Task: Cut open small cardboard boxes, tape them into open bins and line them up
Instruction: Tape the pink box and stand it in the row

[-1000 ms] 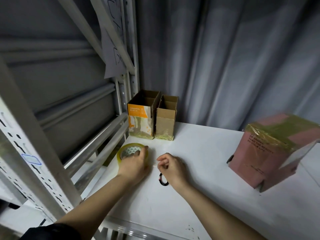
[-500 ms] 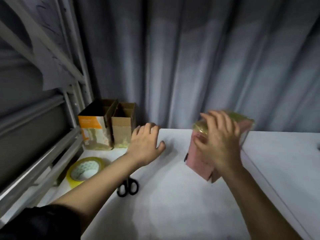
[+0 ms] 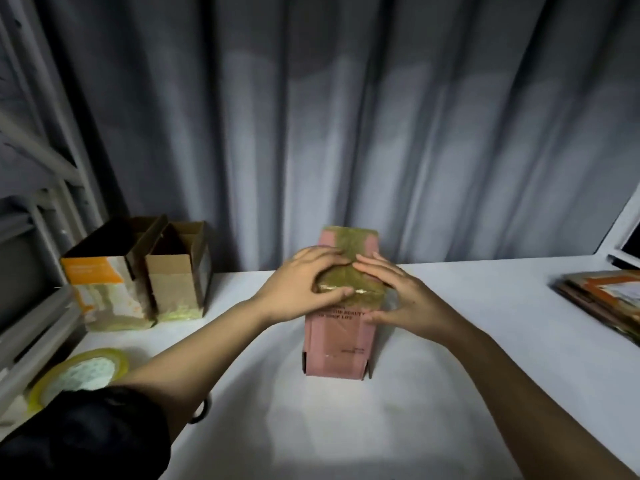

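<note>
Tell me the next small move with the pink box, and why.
Probably press the tape down flat. Both the left hand and right hand rest on the pink box, over wrinkled yellowish tape across its top.

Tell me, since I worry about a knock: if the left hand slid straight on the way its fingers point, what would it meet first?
The left hand points right across the top of the pink box, so it would probably meet the right hand first; their fingertips lie nearly together already, though depth is hard to judge.
</note>
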